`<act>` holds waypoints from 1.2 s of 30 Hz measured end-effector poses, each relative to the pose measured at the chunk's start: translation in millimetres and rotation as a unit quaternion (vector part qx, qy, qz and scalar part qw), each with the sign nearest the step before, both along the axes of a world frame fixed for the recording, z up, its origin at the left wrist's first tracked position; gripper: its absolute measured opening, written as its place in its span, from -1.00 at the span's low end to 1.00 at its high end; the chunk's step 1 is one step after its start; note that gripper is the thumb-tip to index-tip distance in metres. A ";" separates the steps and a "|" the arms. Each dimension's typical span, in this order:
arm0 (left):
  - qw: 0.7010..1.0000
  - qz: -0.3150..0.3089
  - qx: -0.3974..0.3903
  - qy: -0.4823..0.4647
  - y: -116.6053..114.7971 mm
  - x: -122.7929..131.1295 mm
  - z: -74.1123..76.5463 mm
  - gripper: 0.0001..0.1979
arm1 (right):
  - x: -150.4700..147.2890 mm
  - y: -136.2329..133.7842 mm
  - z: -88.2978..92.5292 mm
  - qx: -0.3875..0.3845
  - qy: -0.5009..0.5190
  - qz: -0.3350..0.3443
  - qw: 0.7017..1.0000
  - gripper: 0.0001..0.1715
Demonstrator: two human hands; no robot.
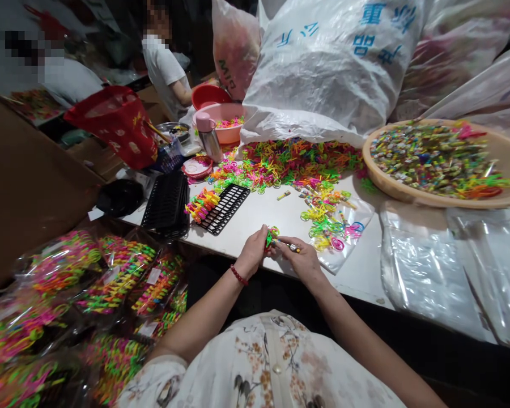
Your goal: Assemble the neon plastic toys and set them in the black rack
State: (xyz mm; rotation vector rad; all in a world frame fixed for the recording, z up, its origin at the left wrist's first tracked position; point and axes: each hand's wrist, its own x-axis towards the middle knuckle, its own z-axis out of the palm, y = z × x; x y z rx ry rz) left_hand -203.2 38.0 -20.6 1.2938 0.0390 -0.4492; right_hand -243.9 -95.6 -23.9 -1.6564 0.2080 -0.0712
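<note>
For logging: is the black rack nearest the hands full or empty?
Partly full: the rack has colourful pieces at left; the rest is bare.

Blue Chinese characters [364, 45] on the big white sack [329, 76] include 重, 品, 产, 标, 公 and 斤, while the dark letters [226, 74] on the pinkish sack [237, 37] beside it are too slanted to read surely.
</note>
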 end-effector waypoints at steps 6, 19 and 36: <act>0.993 0.106 0.050 0.002 -3.9 -0.6 -0.8 -0.57 | -0.2 -2.0 1.3 0.033 0.042 -0.026 0.998 -0.49; 0.998 0.034 -0.044 -0.009 -4.6 -8.4 11.0 -0.59 | -2.4 -0.8 15.6 0.065 0.041 -0.050 0.996 -0.45; 0.998 0.000 -0.058 0.026 -12.5 -15.3 7.1 -0.48 | -5.8 -5.7 4.5 0.059 -0.016 -0.036 0.997 -0.61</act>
